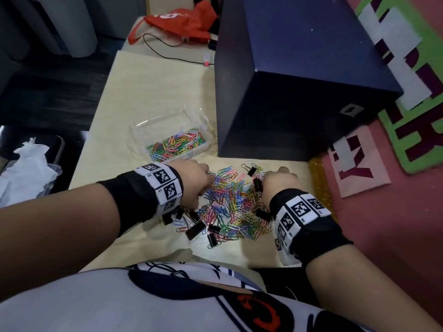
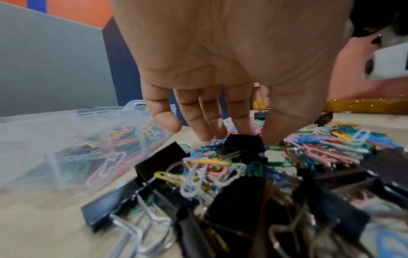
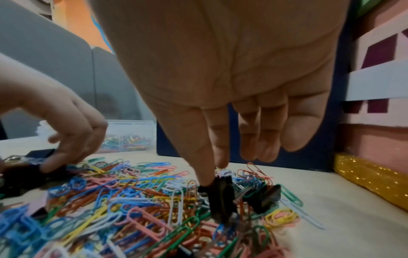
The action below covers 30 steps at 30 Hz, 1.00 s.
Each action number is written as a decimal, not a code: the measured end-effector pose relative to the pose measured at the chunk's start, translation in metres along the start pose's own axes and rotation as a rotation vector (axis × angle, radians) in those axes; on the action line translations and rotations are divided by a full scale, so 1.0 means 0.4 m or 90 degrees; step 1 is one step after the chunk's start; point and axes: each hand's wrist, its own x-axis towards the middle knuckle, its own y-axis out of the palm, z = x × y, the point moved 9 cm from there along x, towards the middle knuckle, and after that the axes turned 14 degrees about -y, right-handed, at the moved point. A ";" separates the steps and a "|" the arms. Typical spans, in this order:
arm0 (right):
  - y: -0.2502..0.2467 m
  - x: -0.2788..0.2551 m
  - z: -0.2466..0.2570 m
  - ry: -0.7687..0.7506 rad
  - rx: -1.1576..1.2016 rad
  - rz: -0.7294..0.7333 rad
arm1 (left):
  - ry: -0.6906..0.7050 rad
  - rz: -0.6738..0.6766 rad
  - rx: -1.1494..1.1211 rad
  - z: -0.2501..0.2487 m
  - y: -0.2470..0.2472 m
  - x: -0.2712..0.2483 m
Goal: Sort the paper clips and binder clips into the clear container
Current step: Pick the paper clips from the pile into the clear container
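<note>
Pale wooden desk [image 1: 148, 87] against pink wall [image 1: 388, 236]

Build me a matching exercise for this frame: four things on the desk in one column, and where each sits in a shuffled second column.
Things:
1. clear container
2. dark blue box
3. orange bag
4. gold glitter strip

Places:
A. far end of the desk
B. right edge of the desk, beside the right hand
C. beyond the left hand, holding coloured paper clips
D. behind the loose clip pile, right of the container

Pairs: 1-C, 2-D, 3-A, 4-B
</note>
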 end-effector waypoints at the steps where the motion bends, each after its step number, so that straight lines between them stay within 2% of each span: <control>1: -0.004 -0.006 0.004 -0.002 0.013 -0.026 | -0.004 -0.008 -0.010 0.002 -0.006 0.001; 3: 0.009 -0.008 0.033 -0.048 0.038 -0.036 | -0.008 -0.034 -0.034 -0.006 -0.019 0.004; 7: 0.079 -0.007 0.106 -0.130 0.068 0.071 | -0.007 -0.056 -0.018 -0.049 -0.016 0.019; 10: 0.111 0.001 0.127 -0.158 0.067 0.075 | -0.024 -0.057 -0.015 -0.063 -0.008 0.031; 17: 0.097 0.036 0.113 -0.164 0.178 0.004 | -0.017 -0.079 -0.020 -0.050 -0.022 0.028; 23: 0.089 0.055 0.126 -0.162 0.147 0.024 | 0.066 -0.091 -0.014 -0.078 -0.021 0.021; 30: 0.086 0.060 0.133 -0.158 0.146 0.042 | 0.079 -0.111 0.029 -0.083 -0.008 0.022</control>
